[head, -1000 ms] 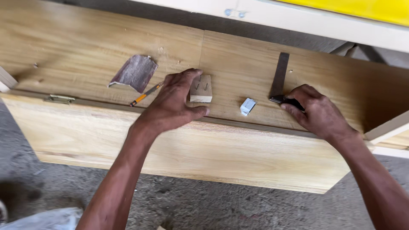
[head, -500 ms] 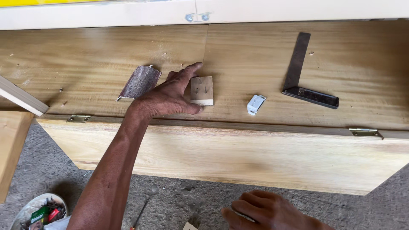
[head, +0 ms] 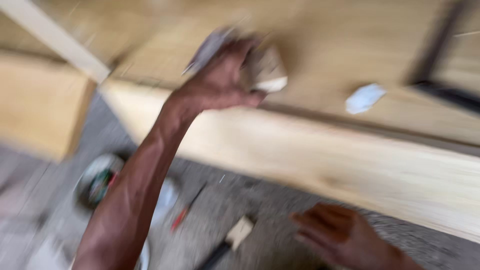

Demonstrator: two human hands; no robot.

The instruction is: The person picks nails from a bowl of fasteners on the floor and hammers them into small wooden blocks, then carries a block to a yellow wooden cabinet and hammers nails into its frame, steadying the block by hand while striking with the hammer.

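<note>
The head view is badly blurred by motion. The left hand (head: pixel 225 75) lies on the pale wooden worktop (head: pixel 340 45), its fingers curled over a small wooden block (head: pixel 270 72) and gripping it; a grey sheet of sandpaper (head: pixel 207 47) shows just past the knuckles, touching or under the hand, though which cannot be told. A small white object (head: pixel 365 97) lies on the worktop to the right of the block, well apart from it. A dark try square (head: pixel 440 75) rests farther right, near the frame edge. The right hand (head: pixel 340 237) hangs low over the grey floor (head: pixel 280 200), fingers loosely spread and holding nothing. On the floor near it lies a tool with a light wooden head (head: pixel 237 232), and a red-handled tool (head: pixel 182 217) beside that.
</note>
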